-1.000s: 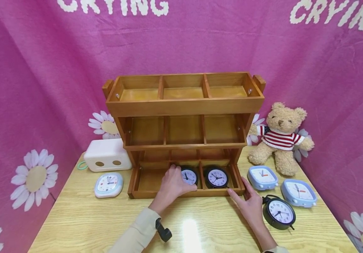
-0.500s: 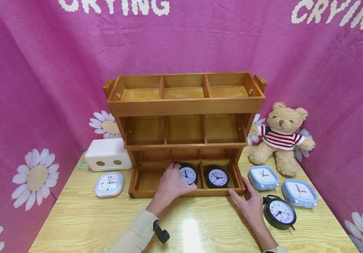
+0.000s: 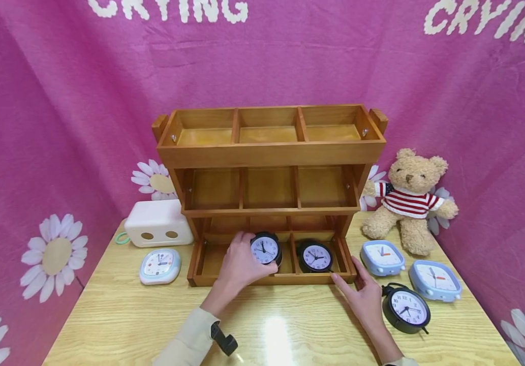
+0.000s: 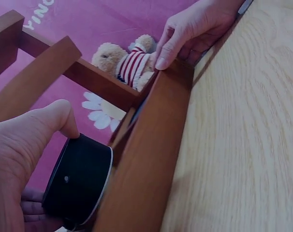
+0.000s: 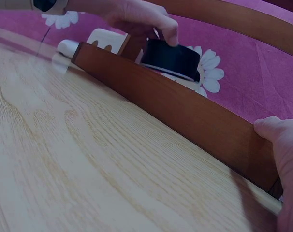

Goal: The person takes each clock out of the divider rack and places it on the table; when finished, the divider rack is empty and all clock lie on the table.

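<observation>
My left hand (image 3: 239, 262) grips a round black alarm clock (image 3: 264, 249), thumb on one side and fingers on the other. In the left wrist view, the clock's black casing (image 4: 81, 179) is above the front board of the wooden shelf (image 4: 146, 159). The head view places it over the bottom tier's middle compartment, near the left divider. A second black alarm clock (image 3: 315, 256) sits in the bottom right compartment. My right hand (image 3: 363, 295) holds the shelf's front right corner, its thumb against the front board; the other fingers are round the side, partly hidden.
Right of the shelf lie two blue alarm clocks, one nearer (image 3: 435, 280) and one farther (image 3: 382, 257), and another black alarm clock (image 3: 406, 308). A teddy bear (image 3: 406, 203) sits behind them. On the left are a white box (image 3: 158, 223) and a white-and-blue clock (image 3: 160, 266).
My left hand has moved left and slightly up with the black alarm clock, from beside the middle divider toward the left one. My right hand stays at the shelf corner.
</observation>
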`<move>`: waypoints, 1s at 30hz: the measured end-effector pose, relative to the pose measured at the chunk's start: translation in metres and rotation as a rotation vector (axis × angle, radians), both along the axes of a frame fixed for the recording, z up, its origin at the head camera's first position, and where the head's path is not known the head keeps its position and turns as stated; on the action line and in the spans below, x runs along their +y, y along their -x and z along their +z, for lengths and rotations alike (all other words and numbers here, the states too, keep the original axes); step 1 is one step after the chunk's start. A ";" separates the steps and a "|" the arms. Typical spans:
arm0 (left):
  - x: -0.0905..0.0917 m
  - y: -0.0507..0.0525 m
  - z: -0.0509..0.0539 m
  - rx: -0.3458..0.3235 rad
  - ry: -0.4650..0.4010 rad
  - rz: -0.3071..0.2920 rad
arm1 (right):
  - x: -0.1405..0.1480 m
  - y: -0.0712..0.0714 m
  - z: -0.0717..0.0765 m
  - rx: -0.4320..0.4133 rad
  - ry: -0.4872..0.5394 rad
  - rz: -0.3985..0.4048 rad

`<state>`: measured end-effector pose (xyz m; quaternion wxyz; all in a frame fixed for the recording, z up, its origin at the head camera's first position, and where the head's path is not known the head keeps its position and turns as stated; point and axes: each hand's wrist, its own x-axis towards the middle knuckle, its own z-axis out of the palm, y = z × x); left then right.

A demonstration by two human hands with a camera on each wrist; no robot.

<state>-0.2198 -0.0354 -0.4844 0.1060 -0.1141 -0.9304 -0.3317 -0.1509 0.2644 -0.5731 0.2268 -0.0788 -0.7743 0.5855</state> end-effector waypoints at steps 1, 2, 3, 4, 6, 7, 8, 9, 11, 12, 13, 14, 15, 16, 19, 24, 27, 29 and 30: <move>-0.002 -0.001 0.002 0.008 0.000 0.001 | 0.000 0.000 0.000 -0.001 0.003 0.000; -0.005 -0.002 0.004 0.018 -0.002 0.004 | 0.000 0.000 0.000 -0.006 0.002 -0.002; -0.008 -0.003 0.005 0.022 -0.007 0.007 | 0.001 0.000 -0.001 -0.009 0.002 -0.005; -0.011 -0.005 0.006 0.026 -0.013 0.010 | 0.001 0.000 -0.001 -0.012 0.001 -0.007; -0.019 -0.008 0.008 0.029 -0.017 0.020 | 0.001 -0.001 -0.002 -0.018 0.005 -0.007; -0.024 -0.010 0.009 0.032 -0.018 0.025 | 0.001 -0.001 -0.002 -0.020 0.006 -0.008; -0.028 -0.011 0.009 0.035 -0.022 0.030 | 0.001 -0.002 -0.002 -0.023 0.006 -0.009; -0.033 -0.013 0.009 0.039 -0.026 0.033 | 0.000 -0.002 -0.002 -0.026 0.005 -0.008; -0.043 -0.017 0.010 0.056 -0.027 0.042 | 0.000 -0.002 -0.002 -0.031 0.000 -0.010; -0.049 -0.019 0.011 0.067 -0.030 0.045 | -0.001 -0.003 -0.002 -0.034 -0.004 -0.013; -0.054 -0.021 0.012 0.083 -0.031 0.049 | -0.001 -0.003 -0.002 -0.037 -0.007 -0.017; -0.058 -0.023 0.013 0.097 -0.032 0.052 | -0.001 -0.003 -0.002 -0.040 -0.011 -0.019; -0.063 -0.024 0.015 0.107 -0.036 0.057 | -0.002 -0.002 -0.002 -0.043 -0.016 -0.022; -0.068 -0.026 0.016 0.119 -0.037 0.063 | -0.002 -0.002 -0.002 -0.046 -0.020 -0.024; -0.083 -0.032 0.022 0.130 -0.045 0.091 | -0.002 -0.001 -0.002 -0.047 -0.021 -0.024; -0.108 -0.041 0.031 0.130 -0.052 0.131 | 0.000 -0.002 -0.002 -0.020 -0.021 -0.027; -0.124 -0.044 0.033 0.152 -0.041 0.144 | 0.001 -0.002 -0.001 -0.014 -0.027 -0.026; -0.138 -0.045 0.034 0.160 -0.038 0.149 | 0.001 -0.003 -0.001 -0.018 -0.029 -0.022; -0.145 -0.045 0.035 0.157 -0.038 0.151 | 0.001 -0.003 0.000 -0.021 -0.032 -0.020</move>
